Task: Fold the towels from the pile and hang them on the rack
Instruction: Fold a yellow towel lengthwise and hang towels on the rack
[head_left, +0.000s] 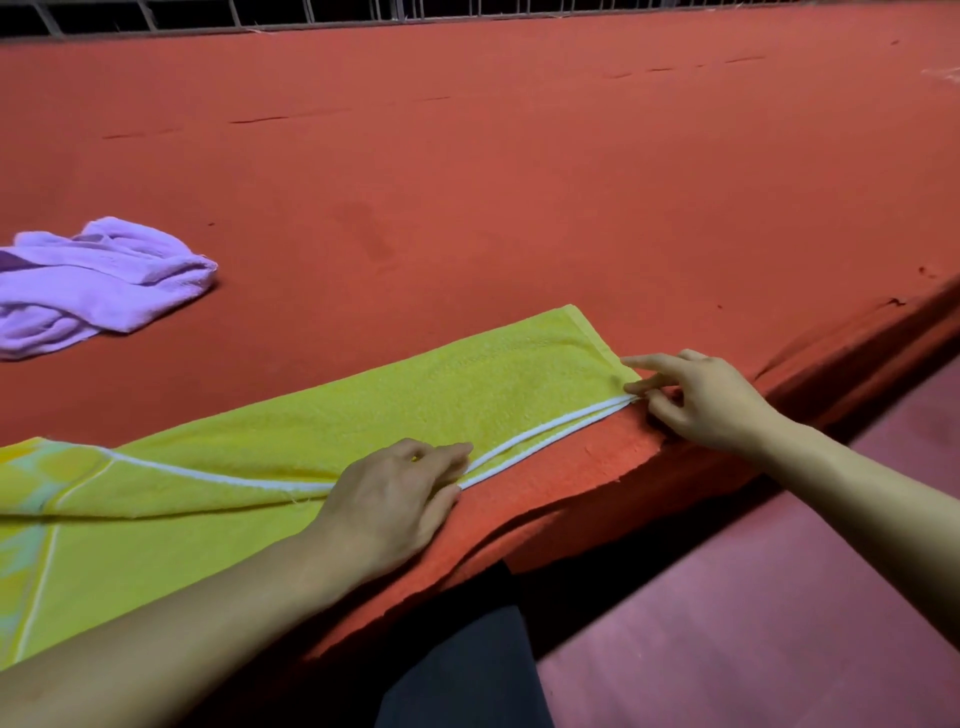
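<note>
Head view: two towels lie on the red-covered table (519, 182), with no legible writing on either. One yellow towel (363, 405), white-edged and folded double, lies along the near edge; one purple towel (98, 280) is crumpled well apart at the left. The left hand (395, 499) pinches the doubled white edge midway. The right hand (701, 400), forefinger extended, pinches the towel's corner.

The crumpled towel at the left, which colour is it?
Light purple towel, seen in the head view.
</note>
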